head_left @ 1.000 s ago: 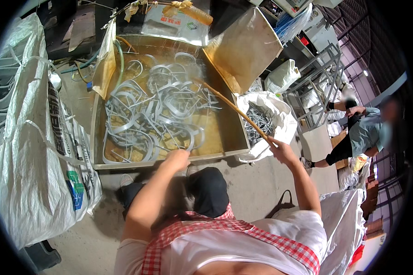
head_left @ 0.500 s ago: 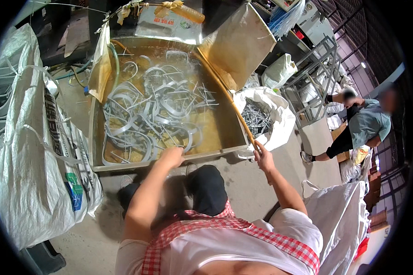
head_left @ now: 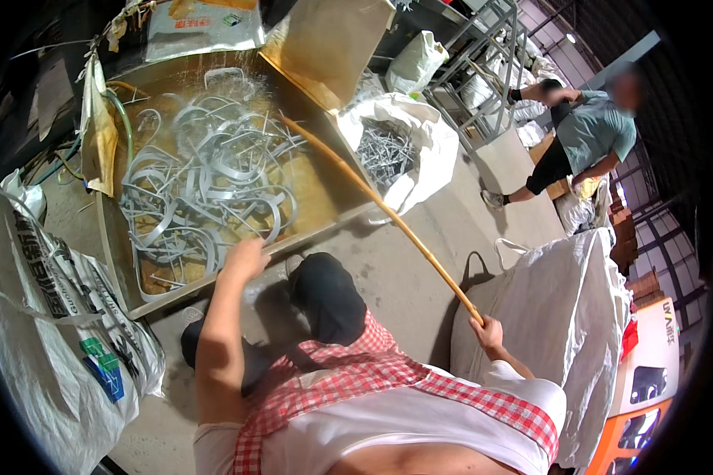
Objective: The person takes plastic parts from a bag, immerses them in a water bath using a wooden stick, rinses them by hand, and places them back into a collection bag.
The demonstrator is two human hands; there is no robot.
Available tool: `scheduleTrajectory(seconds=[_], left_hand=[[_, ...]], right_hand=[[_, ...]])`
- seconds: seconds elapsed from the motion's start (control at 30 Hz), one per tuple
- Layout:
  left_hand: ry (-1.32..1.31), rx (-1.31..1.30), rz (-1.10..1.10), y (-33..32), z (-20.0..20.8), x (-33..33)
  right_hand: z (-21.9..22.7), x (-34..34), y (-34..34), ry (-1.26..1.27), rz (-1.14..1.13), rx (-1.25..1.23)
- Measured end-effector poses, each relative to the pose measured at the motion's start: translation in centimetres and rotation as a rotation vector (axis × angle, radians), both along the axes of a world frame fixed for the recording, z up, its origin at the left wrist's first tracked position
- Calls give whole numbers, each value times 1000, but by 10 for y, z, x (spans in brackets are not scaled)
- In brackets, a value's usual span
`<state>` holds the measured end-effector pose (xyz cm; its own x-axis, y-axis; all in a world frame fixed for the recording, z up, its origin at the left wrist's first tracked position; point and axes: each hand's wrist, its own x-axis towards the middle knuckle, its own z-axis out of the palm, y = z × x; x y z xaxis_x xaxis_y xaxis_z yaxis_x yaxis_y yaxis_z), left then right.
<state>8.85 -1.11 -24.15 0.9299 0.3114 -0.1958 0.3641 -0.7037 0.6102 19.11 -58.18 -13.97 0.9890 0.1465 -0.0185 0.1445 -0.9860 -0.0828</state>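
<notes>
My right hand [head_left: 490, 332] is closed round the lower end of a long, slightly bent yellow-brown wooden stick [head_left: 404, 226]. The stick slants up to the left across a shallow tub, its tip above the water. My left hand [head_left: 246, 258] is at the near rim of the tub [head_left: 188, 290], fingers curled over the edge; its fingertips are partly hidden. Right beside those fingers lies a tangle of grey plastic strips and loops [head_left: 214, 162], sitting in brownish water. Water splashes at the tub's far side.
An open white sack [head_left: 432, 142] of short grey pieces stands against the tub's right side. Large woven sacks [head_left: 47, 372] crowd the left, and another white sack [head_left: 543, 317] stands at right. A board [head_left: 333, 55] leans over the tub's far right corner. A person [head_left: 586, 134] stands beyond.
My right hand has drawn the stick back toward me and to the right, so its tip now hangs over the tub. My left hand stays at the rim. The view has swung right.
</notes>
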Motion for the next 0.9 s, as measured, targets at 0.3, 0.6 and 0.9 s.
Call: scheduleTrajectory(seconds=[0.3,0.6,0.9], left_hand=[[-26,-10,13,-6,-3,-11],[97,-28,-9,0,-21,-5],[113,59,-21,6,-31,-11]], right_hand=[[-71,-45,-36,49,-390,208],[-90,171,132,313,-492,976],[-176,187,131,246,-314,235]])
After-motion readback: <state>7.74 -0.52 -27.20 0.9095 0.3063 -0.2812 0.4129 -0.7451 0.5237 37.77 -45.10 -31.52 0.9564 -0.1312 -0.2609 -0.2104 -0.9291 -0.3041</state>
